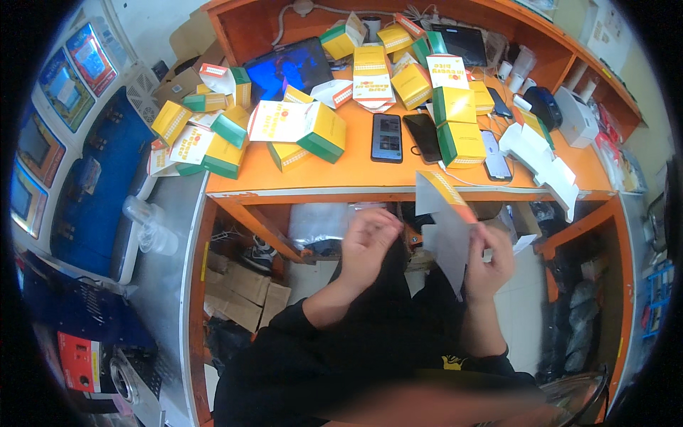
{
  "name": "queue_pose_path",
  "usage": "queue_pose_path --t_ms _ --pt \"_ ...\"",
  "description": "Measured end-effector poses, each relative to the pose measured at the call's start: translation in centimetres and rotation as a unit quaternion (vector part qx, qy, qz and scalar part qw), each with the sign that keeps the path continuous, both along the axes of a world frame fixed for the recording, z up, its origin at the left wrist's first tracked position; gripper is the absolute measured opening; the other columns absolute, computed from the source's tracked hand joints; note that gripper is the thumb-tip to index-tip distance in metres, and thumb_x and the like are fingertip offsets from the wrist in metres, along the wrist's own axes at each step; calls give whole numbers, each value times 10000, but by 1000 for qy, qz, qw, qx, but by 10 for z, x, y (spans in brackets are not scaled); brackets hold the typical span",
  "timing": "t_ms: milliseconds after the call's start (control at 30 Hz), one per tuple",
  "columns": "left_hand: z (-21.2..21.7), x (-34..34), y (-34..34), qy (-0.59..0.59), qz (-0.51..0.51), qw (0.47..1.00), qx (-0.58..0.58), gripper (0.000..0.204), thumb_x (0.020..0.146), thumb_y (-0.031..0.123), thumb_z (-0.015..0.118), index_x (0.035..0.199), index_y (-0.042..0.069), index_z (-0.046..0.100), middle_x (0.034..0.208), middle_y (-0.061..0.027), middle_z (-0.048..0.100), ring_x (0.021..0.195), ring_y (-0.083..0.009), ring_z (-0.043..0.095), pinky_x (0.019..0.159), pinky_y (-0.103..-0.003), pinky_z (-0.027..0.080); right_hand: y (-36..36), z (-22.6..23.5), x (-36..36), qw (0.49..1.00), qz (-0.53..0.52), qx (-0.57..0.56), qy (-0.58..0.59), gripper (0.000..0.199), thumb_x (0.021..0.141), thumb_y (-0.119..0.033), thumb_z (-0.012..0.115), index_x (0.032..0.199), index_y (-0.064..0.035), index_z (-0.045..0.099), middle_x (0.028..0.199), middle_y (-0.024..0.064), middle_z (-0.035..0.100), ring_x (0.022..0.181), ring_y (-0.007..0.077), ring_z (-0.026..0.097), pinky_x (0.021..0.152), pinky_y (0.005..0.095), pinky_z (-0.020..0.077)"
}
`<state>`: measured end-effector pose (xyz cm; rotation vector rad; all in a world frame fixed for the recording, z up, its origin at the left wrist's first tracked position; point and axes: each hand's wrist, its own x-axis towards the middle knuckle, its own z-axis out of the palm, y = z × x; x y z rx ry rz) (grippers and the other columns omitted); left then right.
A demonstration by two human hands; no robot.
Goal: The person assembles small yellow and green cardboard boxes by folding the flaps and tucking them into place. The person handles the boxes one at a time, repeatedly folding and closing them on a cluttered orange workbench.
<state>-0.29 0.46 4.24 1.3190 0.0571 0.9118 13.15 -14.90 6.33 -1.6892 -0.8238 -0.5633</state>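
My right hand (pixel 489 262) grips the lower right edge of an unfolded cardboard box piece (pixel 445 231), thumb against fingers. The piece stands tilted in front of the desk edge, its plain grey side facing left and a yellow and orange printed strip along its upper edge. To the left of it, my left hand (pixel 366 248) is raised with loosely bent fingers. Nothing shows in that hand, and it is apart from the cardboard. Both hands are above my lap.
Several folded yellow, green and white boxes (pixel 324 135) crowd the orange desk (pixel 284 181). Among them lie phones (pixel 386 139). A white cardboard piece (pixel 544 167) overhangs the desk's right front edge. A metal counter (pixel 167 263) with clear plastic cups (pixel 151 226) stands at left.
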Motion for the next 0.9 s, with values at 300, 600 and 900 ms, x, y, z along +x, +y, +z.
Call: queue_pose_path --t_ms 300,600,900 --pt "-6 4 -20 29 -24 989 -144 314 968 89 579 1242 14 445 1139 -84 586 1043 -136 598 912 -297 482 12 5 -30 967 205 -111 -102 227 682 -31 773 888 -79 692 912 61 700 837 249 651 776 346 455" --pt "-1 -3 -20 106 72 970 205 136 903 38 640 1007 -40 683 911 -136 674 809 -197 659 711 -271 497 12 1 -32 983 164 -85 2 169 716 -2 747 862 -37 668 926 105 665 867 229 628 799 318 446" --pt "-10 -4 -24 174 -10 984 39 208 890 84 696 1062 -33 689 994 -68 698 883 -97 638 781 -241 516 7 5 -35 979 146 -114 -79 241 665 -11 773 882 -67 686 967 73 690 904 223 650 829 329 399"
